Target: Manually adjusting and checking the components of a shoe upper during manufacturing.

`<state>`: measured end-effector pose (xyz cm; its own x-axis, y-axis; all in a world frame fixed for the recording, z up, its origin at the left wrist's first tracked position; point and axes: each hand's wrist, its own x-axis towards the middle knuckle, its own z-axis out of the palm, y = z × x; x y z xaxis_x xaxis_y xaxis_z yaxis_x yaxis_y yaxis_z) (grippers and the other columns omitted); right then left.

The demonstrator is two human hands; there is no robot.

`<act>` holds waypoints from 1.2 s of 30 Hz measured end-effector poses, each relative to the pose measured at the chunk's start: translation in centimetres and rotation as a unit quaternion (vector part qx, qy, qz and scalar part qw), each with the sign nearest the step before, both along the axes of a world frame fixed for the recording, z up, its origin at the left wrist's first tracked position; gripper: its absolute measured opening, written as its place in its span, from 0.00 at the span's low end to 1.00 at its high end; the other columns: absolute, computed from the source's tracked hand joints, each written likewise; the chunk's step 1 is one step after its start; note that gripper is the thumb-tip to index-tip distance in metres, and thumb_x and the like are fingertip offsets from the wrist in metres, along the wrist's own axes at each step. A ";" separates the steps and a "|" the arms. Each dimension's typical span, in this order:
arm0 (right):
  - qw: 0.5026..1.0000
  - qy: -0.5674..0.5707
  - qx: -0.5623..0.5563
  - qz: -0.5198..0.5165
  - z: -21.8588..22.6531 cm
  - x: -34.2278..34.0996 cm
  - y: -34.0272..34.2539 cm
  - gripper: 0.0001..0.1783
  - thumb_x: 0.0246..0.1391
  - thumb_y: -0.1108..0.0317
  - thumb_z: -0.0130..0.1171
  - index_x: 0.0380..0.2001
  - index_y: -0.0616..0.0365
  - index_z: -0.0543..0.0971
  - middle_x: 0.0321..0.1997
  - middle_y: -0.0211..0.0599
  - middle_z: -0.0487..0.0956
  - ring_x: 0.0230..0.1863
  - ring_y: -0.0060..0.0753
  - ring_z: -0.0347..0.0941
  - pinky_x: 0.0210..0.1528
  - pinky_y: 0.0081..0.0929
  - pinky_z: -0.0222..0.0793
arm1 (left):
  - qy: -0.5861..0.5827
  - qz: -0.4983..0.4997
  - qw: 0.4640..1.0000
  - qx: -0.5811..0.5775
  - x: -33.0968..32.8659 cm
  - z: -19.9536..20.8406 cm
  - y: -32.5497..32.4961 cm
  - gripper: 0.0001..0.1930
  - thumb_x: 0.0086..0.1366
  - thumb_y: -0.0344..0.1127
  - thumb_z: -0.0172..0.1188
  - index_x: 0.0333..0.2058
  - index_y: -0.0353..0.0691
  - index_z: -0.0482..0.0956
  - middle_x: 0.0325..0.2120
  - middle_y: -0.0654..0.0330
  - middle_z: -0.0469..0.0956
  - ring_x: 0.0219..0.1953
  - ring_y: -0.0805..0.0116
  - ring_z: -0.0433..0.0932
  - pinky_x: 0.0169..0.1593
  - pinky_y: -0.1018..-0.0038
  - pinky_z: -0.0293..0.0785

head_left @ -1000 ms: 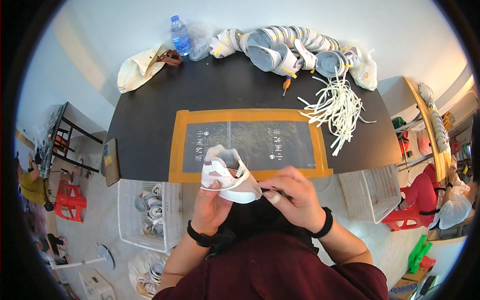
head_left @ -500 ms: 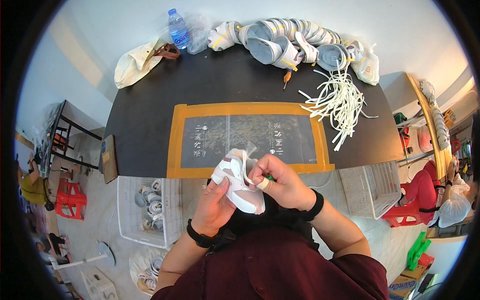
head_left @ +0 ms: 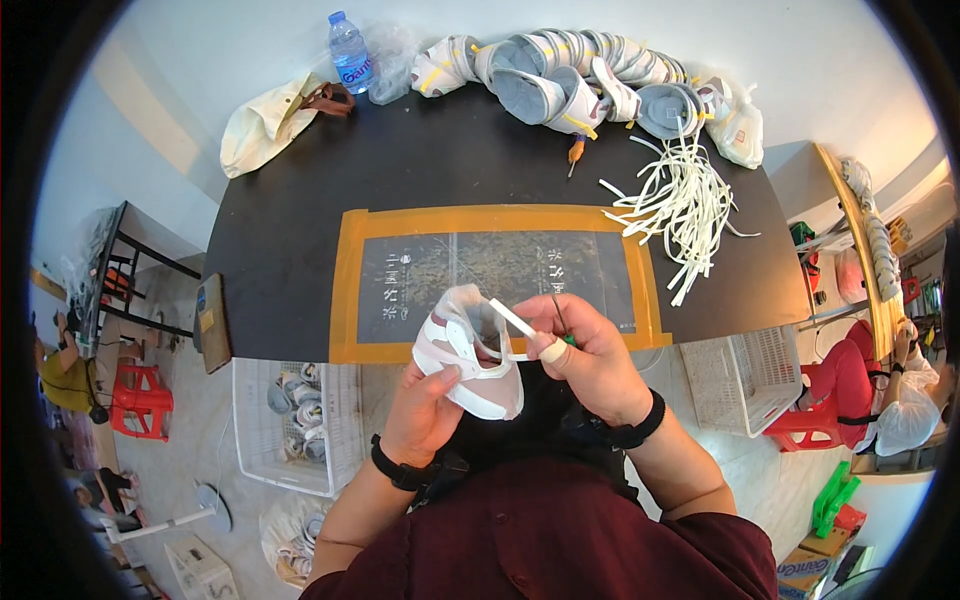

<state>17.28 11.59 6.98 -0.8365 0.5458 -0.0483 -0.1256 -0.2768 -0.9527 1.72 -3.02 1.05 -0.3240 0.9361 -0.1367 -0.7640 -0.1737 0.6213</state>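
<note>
Near the table's front edge, my left hand (head_left: 423, 412) grips a small white, grey and pink shoe upper (head_left: 490, 388), its thumb on the side. The shoe's opening faces up and away. My right hand (head_left: 597, 370) is closed at the right of that opening. A flat white strip (head_left: 511, 316) sticks out from its fingers toward the opening. A thin dark pointed tool (head_left: 559, 314) with a bit of green at its base also rises from this hand. A pale wrap covers part of one right finger. Whether the strip passes through the shoe is hidden by my fingers.
Orange tape (head_left: 350, 290) frames a clear sheet on the dark table (head_left: 420, 170). Behind are stacked shoe uppers (head_left: 600, 55), loose white strips (head_left: 690, 215), an orange-handled tool (head_left: 576, 150), a bottle (head_left: 351, 55) and a cloth bag (head_left: 265, 125). Crates (head_left: 340, 430) flank me below.
The shoe upper has turned so that its opening shows more. My right hand has moved a little right, and the white strip's end and the pointed tool now show above its fingers.
</note>
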 end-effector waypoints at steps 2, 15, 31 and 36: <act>0.999 -0.027 -0.015 -0.006 -0.4 -0.1 0.2 0.14 0.62 0.70 0.57 0.50 0.61 0.75 0.44 0.29 0.78 0.43 0.18 0.72 0.50 0.22 0.69 | -0.006 0.015 1.000 -0.004 0.3 0.3 0.0 0.32 0.57 0.34 0.66 0.60 0.40 0.64 0.52 0.56 0.74 0.55 0.60 0.74 0.61 0.62 0.69; 0.983 -0.075 0.165 0.008 -1.9 -2.8 -0.8 0.09 0.56 0.71 0.63 0.41 0.59 0.81 0.36 0.34 0.79 0.37 0.22 0.73 0.41 0.22 0.70 | -0.047 0.019 0.999 -0.016 -0.1 0.3 -0.2 0.26 0.60 0.28 0.60 0.58 0.39 0.69 0.50 0.57 0.77 0.55 0.62 0.74 0.60 0.63 0.69; 0.977 -0.134 0.162 0.032 -0.6 -3.3 -0.9 0.06 0.56 0.68 0.65 0.32 0.60 0.81 0.28 0.23 0.77 0.33 0.13 0.68 0.36 0.19 0.68 | -0.036 0.034 0.999 -0.016 0.1 0.4 -0.5 0.28 0.61 0.29 0.58 0.61 0.40 0.65 0.54 0.61 0.73 0.57 0.65 0.71 0.62 0.64 0.66; 0.972 -0.154 0.164 0.069 0.7 -3.2 -0.1 0.05 0.55 0.70 0.64 0.33 0.60 0.81 0.29 0.23 0.77 0.34 0.13 0.69 0.38 0.18 0.68 | 0.004 0.025 0.999 -0.035 0.0 1.9 -0.2 0.31 0.59 0.31 0.60 0.61 0.38 0.63 0.55 0.57 0.72 0.57 0.62 0.72 0.63 0.63 0.66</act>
<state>14.05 11.47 7.66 -0.8760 0.4584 -0.1501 0.1965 0.0549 -0.9790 1.77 -3.20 2.93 -0.3720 0.9069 -0.1979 -0.7505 -0.1684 0.6391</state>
